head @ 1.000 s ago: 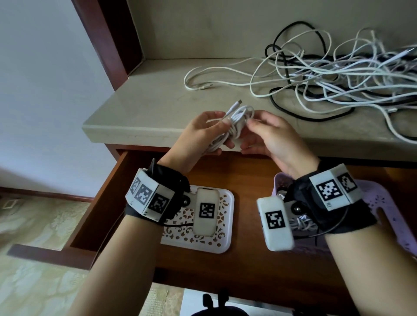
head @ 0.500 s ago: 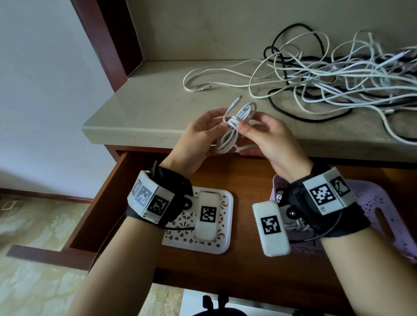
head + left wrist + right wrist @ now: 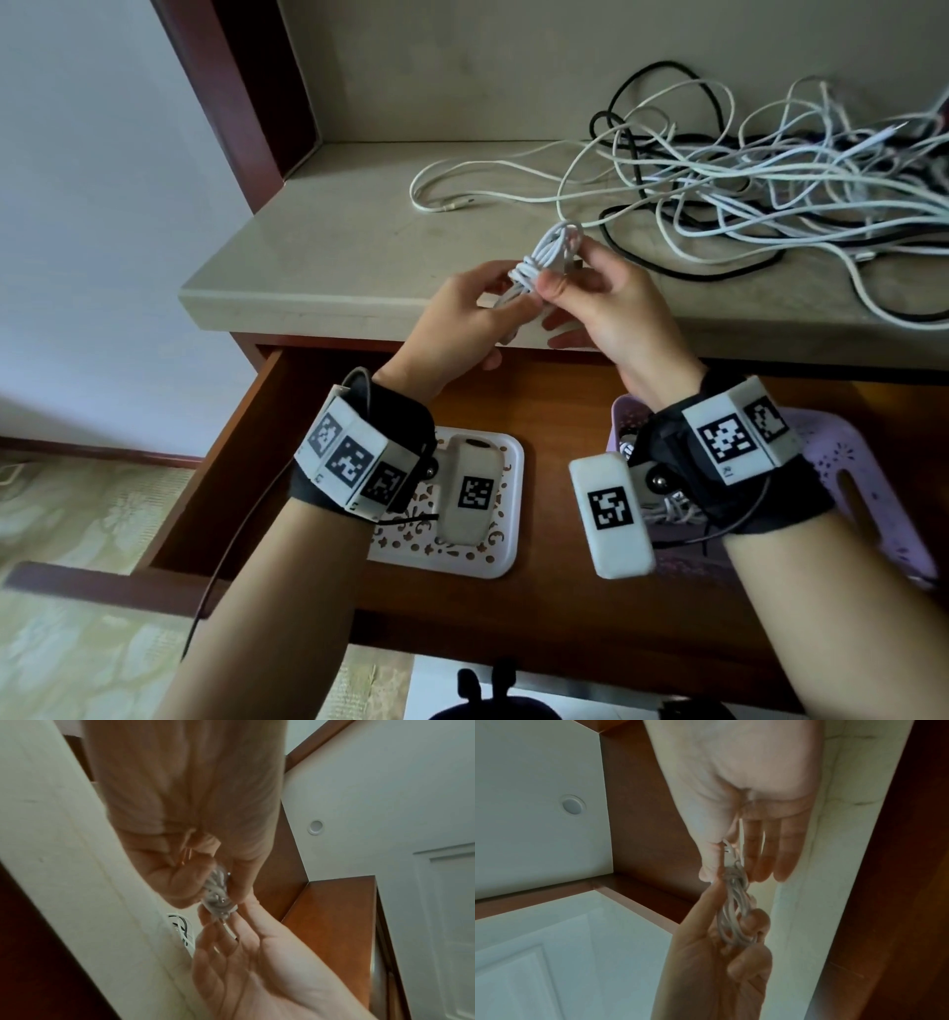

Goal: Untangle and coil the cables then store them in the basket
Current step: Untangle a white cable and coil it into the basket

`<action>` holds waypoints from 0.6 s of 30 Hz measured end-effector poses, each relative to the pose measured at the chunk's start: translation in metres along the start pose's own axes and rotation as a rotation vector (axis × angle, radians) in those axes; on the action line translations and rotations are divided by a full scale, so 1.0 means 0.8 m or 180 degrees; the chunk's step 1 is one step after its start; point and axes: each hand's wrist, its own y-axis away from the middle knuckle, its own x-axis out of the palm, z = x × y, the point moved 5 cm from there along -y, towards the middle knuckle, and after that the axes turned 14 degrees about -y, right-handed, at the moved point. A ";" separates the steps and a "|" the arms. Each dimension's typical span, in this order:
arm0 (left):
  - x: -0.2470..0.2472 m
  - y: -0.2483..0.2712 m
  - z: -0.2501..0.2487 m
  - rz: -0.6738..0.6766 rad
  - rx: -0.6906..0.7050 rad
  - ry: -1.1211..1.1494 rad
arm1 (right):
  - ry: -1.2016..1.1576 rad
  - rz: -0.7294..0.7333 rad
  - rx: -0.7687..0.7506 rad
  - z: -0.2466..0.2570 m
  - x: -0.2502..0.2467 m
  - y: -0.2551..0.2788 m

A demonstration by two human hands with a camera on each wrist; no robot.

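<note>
Open wooden drawer under a stone shelf: left hand fingers curled round the lower end of a coiled white cable, right hand pinching its wrapped middle, above the shelf edge. Purple basket at right seems to hold some cable already. Big cable tangle on the shelf still untouched, so I'd say early in the job.

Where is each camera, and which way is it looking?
Head: sits on the person's head, looks down at the shelf, open drawer, cable pile; shows both forearms, left hand, right hand.
Left wrist: looks along the left hand at the white cable bundle; the right hand shows too.
Right wrist: looks along the right hand at the bundle; the left hand shows too.
Shared: all three show both hands holding the bundle.
</note>
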 end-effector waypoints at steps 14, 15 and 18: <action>0.071 -0.029 -0.031 0.1205 -0.0218 -0.0135 | 0.0790 -0.0056 0.0898 0.045 -0.114 0.018; 0.081 -0.031 -0.033 0.1278 -0.0213 -0.0272 | 0.0807 -0.0072 0.0926 0.045 -0.122 0.021; 0.111 -0.035 -0.038 0.1492 -0.0172 -0.0473 | 0.0883 -0.0015 0.1165 0.041 -0.145 0.033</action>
